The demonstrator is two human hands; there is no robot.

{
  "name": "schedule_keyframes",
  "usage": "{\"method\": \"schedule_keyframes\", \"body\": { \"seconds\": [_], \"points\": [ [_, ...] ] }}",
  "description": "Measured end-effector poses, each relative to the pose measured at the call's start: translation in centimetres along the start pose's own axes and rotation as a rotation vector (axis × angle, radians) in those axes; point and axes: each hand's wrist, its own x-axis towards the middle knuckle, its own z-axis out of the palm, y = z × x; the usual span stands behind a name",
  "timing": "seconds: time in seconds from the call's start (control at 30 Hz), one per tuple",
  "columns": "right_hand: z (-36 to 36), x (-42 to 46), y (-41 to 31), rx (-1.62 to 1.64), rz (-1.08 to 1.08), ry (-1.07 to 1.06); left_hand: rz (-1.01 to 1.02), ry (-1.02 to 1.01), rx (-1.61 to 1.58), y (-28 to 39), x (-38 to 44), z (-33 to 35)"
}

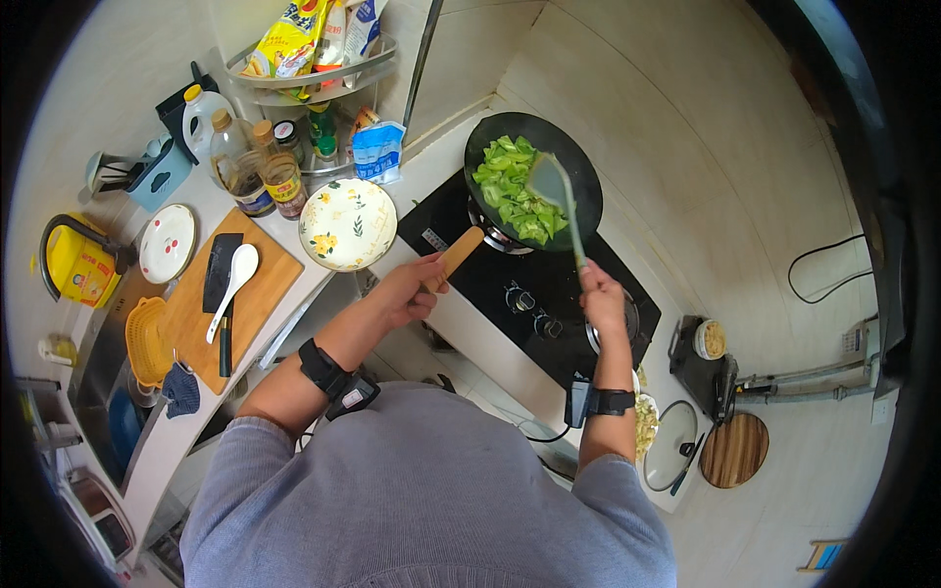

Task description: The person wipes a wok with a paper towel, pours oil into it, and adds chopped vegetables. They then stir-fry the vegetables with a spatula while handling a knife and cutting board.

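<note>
My left hand (412,291) is wrapped around the tan handle (462,254) of a dark wok (584,173), which sits on the far burner of a black glass gas hob (478,283). Chopped green peppers (507,180) cover much of the wok's bottom. In my right hand (604,298) is the long handle of a grey-green spatula (553,182). Its blade lies over the right part of the peppers; whether it touches them I cannot tell. Below my right hand, the near burner (631,323) is partly covered by my forearm.
On the left, a wooden cutting board (276,268) carries a cleaver (219,272) and a white spoon (239,275). A floral plate (348,228) stands beside sauce bottles (283,180). At right are a glass lid (670,441), a dish of chopped food (646,422) and a round wooden board (735,450).
</note>
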Motion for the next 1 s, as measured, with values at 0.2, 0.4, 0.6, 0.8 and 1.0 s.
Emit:
{"method": "schedule_keyframes", "body": {
  "seconds": [0.2,0.4,0.6,0.8,1.0],
  "points": [
    [-4.1,7.4,3.5,-0.040,0.038,0.089,-0.001,0.014,0.012,-0.1,-0.1,0.3],
    [-2.9,11.7,1.3,0.394,0.477,-0.268,0.011,-0.005,0.027,0.0,-0.5,0.3],
    [-3.2,7.4,-2.0,0.143,0.248,-0.323,0.003,0.003,0.039,0.1,-0.6,0.5],
    [-3.0,-0.2,-4.0,0.070,0.010,-0.227,-0.005,0.009,0.043,0.2,-0.4,0.2],
    [1.7,-3.0,-2.3,-0.032,0.021,-0.255,-0.005,0.005,0.022,0.2,-0.3,0.2]
  ]
}}
